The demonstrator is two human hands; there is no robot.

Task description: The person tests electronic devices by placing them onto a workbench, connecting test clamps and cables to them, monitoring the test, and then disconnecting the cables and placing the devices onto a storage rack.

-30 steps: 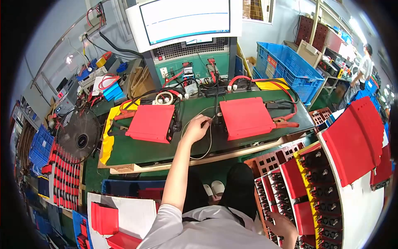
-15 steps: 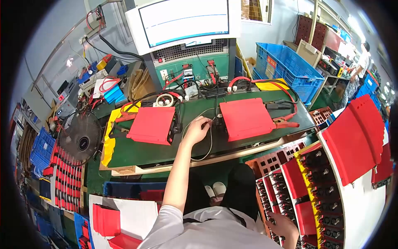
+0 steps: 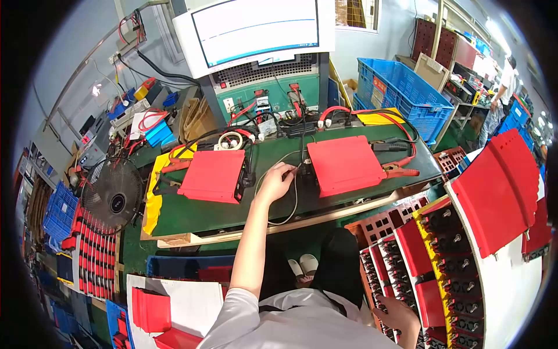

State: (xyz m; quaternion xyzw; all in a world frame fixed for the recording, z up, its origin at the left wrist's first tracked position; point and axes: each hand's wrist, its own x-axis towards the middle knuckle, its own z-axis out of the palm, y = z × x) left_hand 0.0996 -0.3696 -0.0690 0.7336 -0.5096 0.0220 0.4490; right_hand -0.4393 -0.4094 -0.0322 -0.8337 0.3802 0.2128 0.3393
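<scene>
My left hand (image 3: 277, 182) reaches over the green bench top, its fingertips pinched on a thin grey cable (image 3: 297, 195) close to the left end of the right-hand red box (image 3: 344, 166). The fingertips hide the exact point of contact. That box has a black end with connectors. Left of my hand lies another red box (image 3: 212, 174), also with a dark end and cables. Low on the right, my right hand (image 3: 398, 319) hangs open with fingers loosely bent, beside a row of black-ended red units (image 3: 401, 273); whether it touches them I cannot tell.
A monitor (image 3: 256, 32) stands behind the bench. Red clamps (image 3: 401, 173) and thick cables lie around the boxes. At left is a fan (image 3: 113, 195); at right, a blue crate (image 3: 401, 96) and stacked red covers (image 3: 497, 192). A person (image 3: 500, 102) stands far right.
Almost nothing differs. My left hand stays at the cable by the right-hand box, and my right hand remains low on the right. The view has shifted very slightly.
</scene>
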